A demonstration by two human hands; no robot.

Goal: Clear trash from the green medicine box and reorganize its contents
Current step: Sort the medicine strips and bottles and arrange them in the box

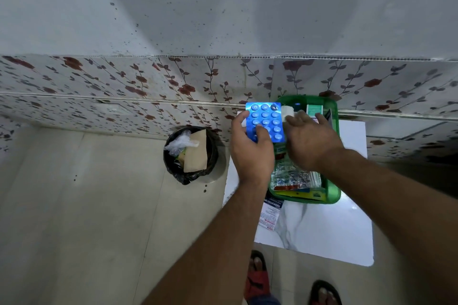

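I saw the green medicine box [333,156] sitting on the white tabletop [347,230], pushed up near the flowered wall tiles [99,82]. My left hand [251,153] held a blue blister pack [265,120] upright at the box's left edge, the thumb pressed on its face and the fingers [241,119] wrapped round its left side. Most of its round tablets were in place; one pocket at the top right looked emptied. My right hand [311,141] hovered palm down over the middle of the box with its fingers spread wide and nothing visibly in them. Beneath it I made out crumpled foil strips [288,177], a yellow pack [301,194] along the near wall, and a small green-and-white carton [314,108] standing at the far end. A printed leaflet [271,215] lay on the tabletop beside the box's near left corner. On the floor to the left stood a black-lined bin [190,155], already holding a tan piece of card and clear plastic.
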